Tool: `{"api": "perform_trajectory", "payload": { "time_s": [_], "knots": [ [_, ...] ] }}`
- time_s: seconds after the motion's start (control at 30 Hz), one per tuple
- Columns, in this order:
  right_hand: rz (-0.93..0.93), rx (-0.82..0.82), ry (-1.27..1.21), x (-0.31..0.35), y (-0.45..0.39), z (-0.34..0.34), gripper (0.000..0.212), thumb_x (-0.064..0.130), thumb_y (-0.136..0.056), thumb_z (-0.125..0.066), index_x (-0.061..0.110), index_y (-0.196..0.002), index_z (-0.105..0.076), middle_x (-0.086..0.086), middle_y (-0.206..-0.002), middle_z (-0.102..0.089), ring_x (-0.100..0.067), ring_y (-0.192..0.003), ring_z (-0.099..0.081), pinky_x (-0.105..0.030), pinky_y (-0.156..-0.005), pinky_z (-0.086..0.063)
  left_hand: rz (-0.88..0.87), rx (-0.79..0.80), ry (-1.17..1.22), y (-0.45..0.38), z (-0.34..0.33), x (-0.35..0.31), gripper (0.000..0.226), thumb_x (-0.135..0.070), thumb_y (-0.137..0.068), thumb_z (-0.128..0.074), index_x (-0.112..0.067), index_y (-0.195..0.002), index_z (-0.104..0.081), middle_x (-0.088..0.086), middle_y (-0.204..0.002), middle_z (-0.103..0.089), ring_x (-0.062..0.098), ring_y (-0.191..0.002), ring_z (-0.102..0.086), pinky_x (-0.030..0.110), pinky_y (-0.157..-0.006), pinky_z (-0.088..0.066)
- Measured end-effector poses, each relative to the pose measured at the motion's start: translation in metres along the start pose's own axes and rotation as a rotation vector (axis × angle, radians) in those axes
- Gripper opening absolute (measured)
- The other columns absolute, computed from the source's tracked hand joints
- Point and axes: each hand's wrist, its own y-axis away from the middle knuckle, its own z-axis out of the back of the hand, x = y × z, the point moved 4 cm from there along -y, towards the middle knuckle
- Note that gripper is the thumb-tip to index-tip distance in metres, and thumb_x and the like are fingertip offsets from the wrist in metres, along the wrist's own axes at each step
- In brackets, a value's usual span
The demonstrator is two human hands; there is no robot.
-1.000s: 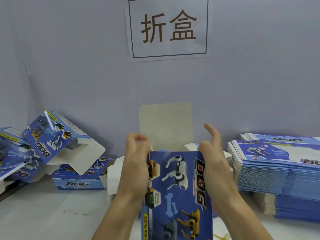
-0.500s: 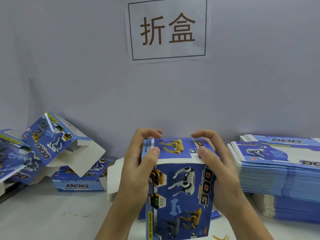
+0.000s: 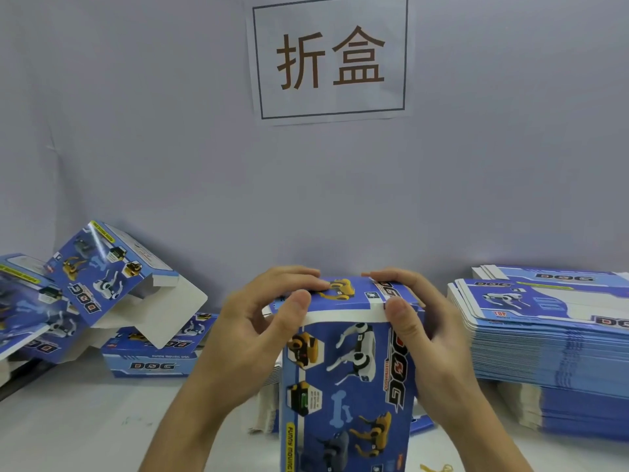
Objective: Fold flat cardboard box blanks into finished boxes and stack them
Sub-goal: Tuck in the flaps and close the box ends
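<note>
- Box stands upright between my hands, its top flap folded down.
- My left hand grips its left top corner, thumb in front, fingers curled over the flap.
- My right hand clamps the right corner likewise.
- Flat blanks are stacked right of my right fingers.

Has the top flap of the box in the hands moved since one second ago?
Yes. The top flap stood upright before the wall; it now lies folded down over the box, below the paper sign.

Printed cardboard, glossy faces

Box: glossy blue print outside; left of it, folded boxes show matt white inner card; paper sign above, matt.
</note>
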Motion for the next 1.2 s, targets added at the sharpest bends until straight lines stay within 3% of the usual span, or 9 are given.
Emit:
{"api": "perform_trajectory", "payload": {
  "time_s": [0.1,0.17,0.53,0.67,0.83,0.93,1.03,1.1,1.2],
  "knots": [
    [-0.013,0.019,0.013,0.002,-0.001,-0.001,0.031,0.046,-0.076,-0.067,0.03,-0.103,-0.069,-0.006,-0.101,-0.075,-0.028,-0.082,-0.076,-0.029,-0.056,-0.059,0.054,0.032,-0.018,0.0,-0.007,-0.003,0.036,-0.067,-0.079,-0.062,-0.039,-0.1,-0.069,-0.018,-0.115,-0.065,0.008,-0.103,-0.067,0.031,-0.061,-0.059],
    [-0.026,0.027,0.015,0.002,-0.002,0.0,0.033,0.048,-0.076,-0.067,0.03,-0.103,-0.068,-0.008,-0.099,-0.075,-0.03,-0.079,-0.076,-0.032,-0.056,-0.06,0.055,0.02,-0.006,0.0,-0.01,-0.004,0.029,-0.055,-0.078,-0.071,-0.037,-0.1,-0.067,-0.018,-0.112,-0.064,0.01,-0.096,-0.071,0.032,-0.056,-0.059],
    [-0.045,-0.01,0.032,0.003,-0.001,-0.002,0.025,0.04,-0.076,-0.077,0.032,-0.099,-0.071,-0.009,-0.104,-0.074,-0.03,-0.084,-0.076,-0.034,-0.06,-0.061,-0.03,-0.039,-0.052,0.0,-0.012,-0.001,0.029,-0.037,-0.082,-0.07,-0.027,-0.11,-0.067,-0.015,-0.115,-0.065,0.013,-0.106,-0.068,0.018,-0.062,-0.054],
    [-0.185,-0.08,-0.211,0.004,-0.002,0.008,0.06,0.065,-0.064,-0.079,0.025,-0.108,-0.07,-0.017,-0.097,-0.074,-0.034,-0.079,-0.074,-0.042,-0.06,-0.06,0.352,0.289,0.032,0.005,-0.017,0.012,0.087,-0.034,-0.071,-0.08,-0.057,-0.138,-0.03,-0.015,-0.113,-0.07,0.009,-0.1,-0.072,0.019,-0.081,-0.057],
    [-0.464,-0.149,-0.701,-0.007,-0.002,0.048,0.061,0.06,-0.095,-0.036,0.021,-0.134,-0.062,-0.027,-0.131,-0.061,-0.037,-0.132,-0.053,-0.052,-0.095,-0.053,0.414,0.592,-0.225,0.016,-0.013,0.005,0.067,-0.059,-0.059,-0.082,-0.059,-0.118,-0.05,-0.025,-0.099,-0.069,-0.001,-0.089,-0.067,0.02,-0.081,-0.054],
    [-0.486,-0.229,-0.892,-0.01,-0.004,0.059,0.054,0.043,-0.104,-0.029,0.013,-0.135,-0.061,-0.033,-0.132,-0.058,-0.028,-0.142,-0.044,-0.051,-0.112,-0.035,0.179,0.055,-0.027,-0.002,0.023,-0.006,0.066,-0.063,-0.049,-0.083,-0.028,-0.103,-0.064,-0.02,-0.077,-0.07,-0.002,-0.068,-0.061,0.017,-0.069,-0.051],
    [-0.388,-0.302,-0.407,-0.015,-0.007,0.07,0.043,0.052,-0.097,-0.04,0.031,-0.119,-0.071,-0.014,-0.125,-0.069,-0.035,-0.122,-0.063,-0.057,-0.104,-0.041,0.118,-0.619,0.228,0.005,0.091,0.007,0.111,-0.086,-0.048,-0.074,-0.006,-0.122,-0.054,0.005,-0.106,-0.07,0.021,-0.092,-0.061,0.048,-0.089,-0.056],
    [-0.372,-0.274,-0.35,-0.017,-0.007,0.065,0.041,0.05,-0.097,-0.042,0.031,-0.12,-0.071,-0.011,-0.125,-0.07,-0.032,-0.117,-0.066,-0.053,-0.098,-0.045,0.163,-0.655,0.151,0.013,0.099,0.019,0.088,-0.089,-0.054,-0.068,-0.018,-0.106,-0.059,-0.004,-0.097,-0.063,0.019,-0.091,-0.059,0.041,-0.088,-0.056],
    [-0.404,-0.293,-0.223,-0.021,-0.006,0.056,0.033,0.039,-0.1,-0.045,0.027,-0.113,-0.073,-0.008,-0.117,-0.072,-0.026,-0.107,-0.069,-0.045,-0.087,-0.049,0.218,-0.762,-0.054,0.017,0.08,0.045,0.022,-0.04,-0.086,-0.075,-0.021,-0.094,-0.067,0.004,-0.1,-0.071,0.024,-0.095,-0.068,0.024,-0.074,-0.055]
  ]
}}
